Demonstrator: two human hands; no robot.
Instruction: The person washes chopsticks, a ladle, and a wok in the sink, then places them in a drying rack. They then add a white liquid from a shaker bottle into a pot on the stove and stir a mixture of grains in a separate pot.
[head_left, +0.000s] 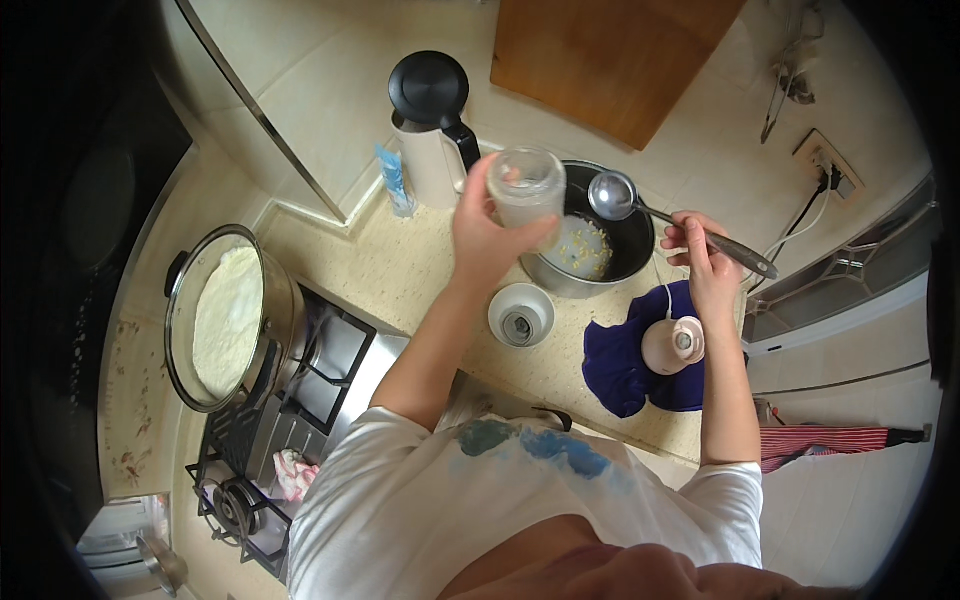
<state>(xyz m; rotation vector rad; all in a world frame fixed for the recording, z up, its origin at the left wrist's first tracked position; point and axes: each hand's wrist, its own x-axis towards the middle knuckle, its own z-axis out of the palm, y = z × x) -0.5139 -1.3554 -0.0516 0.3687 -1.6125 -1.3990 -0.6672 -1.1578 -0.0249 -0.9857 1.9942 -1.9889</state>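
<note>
My left hand (491, 232) grips a clear jar (529, 184), blurred, with its open mouth facing up. The jar is held above the left rim of a dark-lined round pot (636, 244). Inside the pot lies pale liquid with small yellow pieces (581, 251) scattered in it. A metal ladle (613, 196) hangs over the pot's right side, its handle held in my right hand (705, 247). Below the pot, a white cup-like container (501, 304) holds a grey part. Under my right forearm stands a pink blender base (670, 349) on a dark blue cloth (619, 367).
An electric kettle (427, 165) with its black lid raised stands by the wall, beside a blue-and-white packet (394, 180). At left, a glass-lidded pot (281, 315) with pale dough-like food sits on the gas stove (330, 382). Cords run to a wall socket (829, 166). A wooden board (607, 60) is behind.
</note>
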